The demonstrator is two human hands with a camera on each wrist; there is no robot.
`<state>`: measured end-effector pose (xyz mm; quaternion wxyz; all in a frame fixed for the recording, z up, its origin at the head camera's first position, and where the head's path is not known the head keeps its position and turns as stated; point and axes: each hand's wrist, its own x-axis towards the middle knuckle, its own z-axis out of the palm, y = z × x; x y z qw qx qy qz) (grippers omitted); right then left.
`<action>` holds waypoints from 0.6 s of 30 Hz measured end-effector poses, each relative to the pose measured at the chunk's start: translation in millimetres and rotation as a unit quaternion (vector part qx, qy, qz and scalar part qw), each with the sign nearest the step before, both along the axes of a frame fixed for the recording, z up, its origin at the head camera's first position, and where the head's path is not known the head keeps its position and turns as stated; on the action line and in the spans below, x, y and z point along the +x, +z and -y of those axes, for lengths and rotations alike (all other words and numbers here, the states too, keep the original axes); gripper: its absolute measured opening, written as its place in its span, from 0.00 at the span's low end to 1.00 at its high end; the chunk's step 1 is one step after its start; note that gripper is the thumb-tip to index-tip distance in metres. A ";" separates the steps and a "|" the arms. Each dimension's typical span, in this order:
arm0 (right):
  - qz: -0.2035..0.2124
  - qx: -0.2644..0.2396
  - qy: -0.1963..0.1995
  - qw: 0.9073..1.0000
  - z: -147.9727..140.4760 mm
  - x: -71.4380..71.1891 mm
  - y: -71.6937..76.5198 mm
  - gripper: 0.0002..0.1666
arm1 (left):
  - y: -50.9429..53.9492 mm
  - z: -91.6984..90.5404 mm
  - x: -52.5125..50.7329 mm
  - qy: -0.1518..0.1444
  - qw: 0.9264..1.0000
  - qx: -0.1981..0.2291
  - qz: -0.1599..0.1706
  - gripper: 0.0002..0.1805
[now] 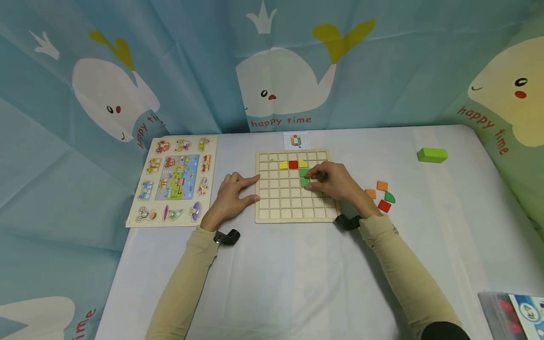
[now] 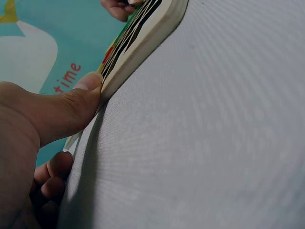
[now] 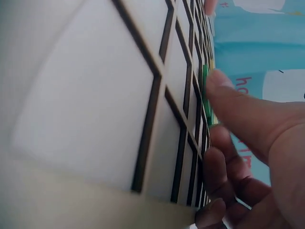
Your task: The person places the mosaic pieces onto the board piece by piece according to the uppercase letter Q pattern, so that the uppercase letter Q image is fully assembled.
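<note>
A wooden grid board (image 1: 272, 208) lies flat on the table. On it a red square tile (image 1: 293, 164) sits between two yellow tiles (image 1: 283, 165), with two green square tiles (image 1: 304, 182) below the right-hand yellow one. My left hand (image 1: 231, 196) touches the board's left edge with spread thumb and forefinger; in the left wrist view the thumb (image 2: 81, 102) presses the rim. Over the board's right half, my right hand (image 1: 333, 179) has thumb and forefinger, apart, at the green tiles' right side. Its other fingers (image 3: 217, 171) are bent; nothing shows held in them.
A small pattern card (image 1: 296, 140) lies behind the board. Orange tiles (image 1: 382, 186), a red tile (image 1: 384, 206) and a green rounded tile (image 1: 389, 197) lie to the right. A picture puzzle (image 1: 204, 198), a green block (image 1: 432, 155) and a plastic box (image 1: 501, 311) stand farther out.
</note>
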<state>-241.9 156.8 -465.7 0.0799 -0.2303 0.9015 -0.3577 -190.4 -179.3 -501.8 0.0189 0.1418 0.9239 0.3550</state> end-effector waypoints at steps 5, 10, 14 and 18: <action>-0.019 -0.002 -0.006 1.000 -10.2 2.5 1.7 0.16 | -1.0 -1.3 1.4 -0.001 1.000 -0.003 0.004 0.36; -0.028 0.006 -0.024 0.999 -30.3 6.2 8.0 0.15 | -2.6 -1.7 1.6 0.000 1.000 -0.006 0.001 0.36; -0.032 0.023 -0.036 0.999 -52.7 9.9 15.8 0.14 | -0.4 -1.3 0.7 0.000 1.000 -0.006 -0.003 0.36; -0.030 0.043 -0.054 0.997 -77.9 14.2 20.4 0.16 | 1.2 -1.1 0.9 0.000 1.000 -0.006 -0.004 0.36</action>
